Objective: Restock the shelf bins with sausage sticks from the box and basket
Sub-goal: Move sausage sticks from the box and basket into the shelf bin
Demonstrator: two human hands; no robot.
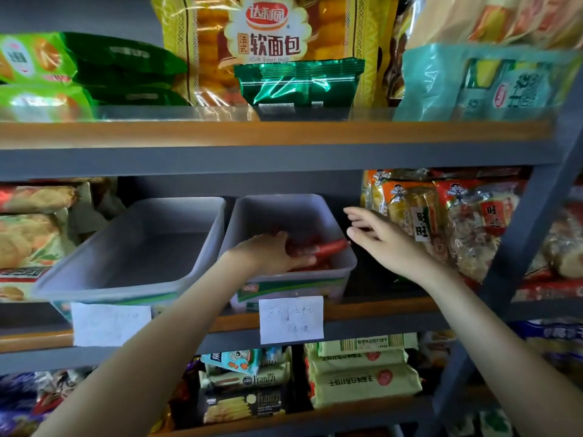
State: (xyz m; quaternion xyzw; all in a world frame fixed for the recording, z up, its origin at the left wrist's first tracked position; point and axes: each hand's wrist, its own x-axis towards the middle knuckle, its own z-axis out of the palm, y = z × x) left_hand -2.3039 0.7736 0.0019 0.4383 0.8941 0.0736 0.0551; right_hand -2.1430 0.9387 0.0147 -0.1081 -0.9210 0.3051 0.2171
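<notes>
Two translucent grey bins stand side by side on the middle shelf. The left bin [132, 247] shows nothing inside. The right bin [334, 228] holds red sausage sticks [334, 246] at its front. My left hand [271, 252] reaches over the right bin's front rim and grips a bunch of the sticks. My right hand [375, 234] hovers by the bin's right rim, fingers spread, holding nothing. The box and basket are out of view.
Paper labels [291, 320] hang on the shelf edge below each bin. Rice cracker bags [441, 222] crowd the shelf right of the bins, snack bags the left. Bread and green packets fill the upper shelf, biscuit packs the lower. A grey upright post [530, 222] stands at the right.
</notes>
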